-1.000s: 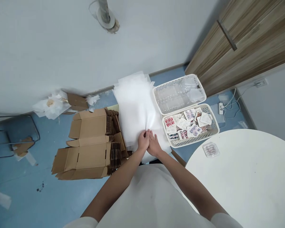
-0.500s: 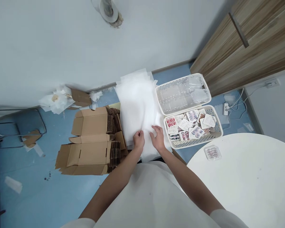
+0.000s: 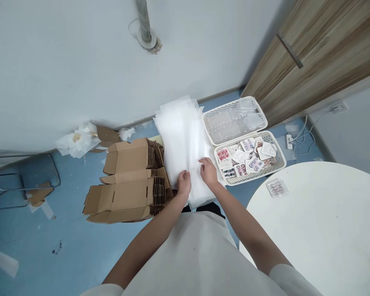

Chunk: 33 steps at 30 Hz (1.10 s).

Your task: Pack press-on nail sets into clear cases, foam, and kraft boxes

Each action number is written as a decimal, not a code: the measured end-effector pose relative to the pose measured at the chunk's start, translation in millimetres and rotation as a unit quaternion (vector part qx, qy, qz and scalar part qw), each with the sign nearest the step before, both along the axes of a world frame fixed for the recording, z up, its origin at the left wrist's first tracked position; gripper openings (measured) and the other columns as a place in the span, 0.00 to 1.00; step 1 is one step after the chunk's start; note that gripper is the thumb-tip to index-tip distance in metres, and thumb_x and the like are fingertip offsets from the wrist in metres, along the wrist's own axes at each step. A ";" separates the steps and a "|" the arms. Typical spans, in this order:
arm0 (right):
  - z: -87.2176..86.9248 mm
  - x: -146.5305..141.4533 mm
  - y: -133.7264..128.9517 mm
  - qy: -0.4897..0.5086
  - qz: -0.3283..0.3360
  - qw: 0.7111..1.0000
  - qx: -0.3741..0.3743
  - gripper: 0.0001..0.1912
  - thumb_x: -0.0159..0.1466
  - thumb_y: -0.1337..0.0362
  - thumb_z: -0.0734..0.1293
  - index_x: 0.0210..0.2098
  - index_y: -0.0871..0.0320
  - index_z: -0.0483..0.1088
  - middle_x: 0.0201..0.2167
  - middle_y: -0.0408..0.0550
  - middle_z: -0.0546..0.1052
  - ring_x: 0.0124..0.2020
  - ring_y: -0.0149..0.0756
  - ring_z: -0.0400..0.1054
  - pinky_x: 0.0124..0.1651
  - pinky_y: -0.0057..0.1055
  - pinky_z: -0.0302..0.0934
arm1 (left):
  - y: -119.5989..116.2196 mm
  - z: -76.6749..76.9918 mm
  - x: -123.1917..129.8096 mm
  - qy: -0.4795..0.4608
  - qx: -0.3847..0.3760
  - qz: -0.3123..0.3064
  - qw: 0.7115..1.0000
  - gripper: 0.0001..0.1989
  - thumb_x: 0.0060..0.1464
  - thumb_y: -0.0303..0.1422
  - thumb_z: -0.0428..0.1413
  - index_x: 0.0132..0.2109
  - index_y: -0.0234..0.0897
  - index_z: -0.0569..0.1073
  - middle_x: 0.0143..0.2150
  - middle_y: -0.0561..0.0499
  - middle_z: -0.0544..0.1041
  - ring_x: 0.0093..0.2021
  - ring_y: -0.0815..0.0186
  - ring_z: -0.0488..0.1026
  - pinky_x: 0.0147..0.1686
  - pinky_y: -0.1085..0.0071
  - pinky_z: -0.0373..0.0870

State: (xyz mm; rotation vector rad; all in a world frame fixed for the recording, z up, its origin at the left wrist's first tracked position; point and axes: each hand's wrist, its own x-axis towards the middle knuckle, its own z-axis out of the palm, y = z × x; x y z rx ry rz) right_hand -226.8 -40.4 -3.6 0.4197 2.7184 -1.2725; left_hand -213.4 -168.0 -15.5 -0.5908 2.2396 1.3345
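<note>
A stack of thin white packing sheets (image 3: 180, 127) lies in front of me, with its upper edges fanned unevenly. My left hand (image 3: 184, 183) is closed at the near left part of the stack, its fingertips pinching the top sheet; the exact grip is small in view. Over the near right part is my right hand (image 3: 208, 172), fingers bent with the thumb and forefinger apart, close to the sheet's surface. A soft ridge runs along the top sheet between the two hands.
Flattened cardboard boxes (image 3: 131, 193) are piled at left. On the right stand a white basket of clear plastic cases (image 3: 234, 123) and another with printed nail cards (image 3: 240, 156). A round white table (image 3: 320, 218) bears a clear pack (image 3: 276, 188). Cables (image 3: 308, 135) lie near the wall.
My view has shifted a little. Both hands remain at the near part of the stack, the right one slightly further up, and the ridge in the top sheet has changed shape.
</note>
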 end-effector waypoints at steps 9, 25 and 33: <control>80.1 21.0 -11.1 0.081 0.044 0.989 0.114 0.21 0.56 0.69 0.57 0.50 0.60 0.62 0.56 0.51 0.61 0.55 0.43 0.56 0.53 0.40 0.54 | -10.4 39.7 20.6 0.054 0.069 -0.124 0.988 0.24 0.51 0.42 0.49 0.54 0.37 0.59 0.58 0.42 0.59 0.57 0.57 0.57 0.52 0.64 0.57; 137.5 179.9 -3.3 0.172 -0.274 0.945 0.053 0.15 0.55 0.66 0.57 0.40 0.56 0.68 0.42 0.47 0.72 0.38 0.35 0.68 0.40 0.33 0.63 | -15.3 53.6 72.8 -0.023 0.106 -0.248 0.963 0.40 0.48 0.47 0.49 0.60 0.33 0.41 0.63 0.36 0.43 0.63 0.56 0.43 0.54 0.64 0.54; 132.0 270.9 2.6 0.152 -0.435 0.884 0.082 0.20 0.57 0.60 0.59 0.48 0.55 0.62 0.49 0.49 0.67 0.42 0.36 0.65 0.43 0.37 0.61 | 18.1 52.4 107.2 -0.002 0.208 -0.300 0.931 0.37 0.45 0.32 0.55 0.60 0.38 0.46 0.53 0.42 0.63 0.40 0.67 0.70 0.36 0.74 0.66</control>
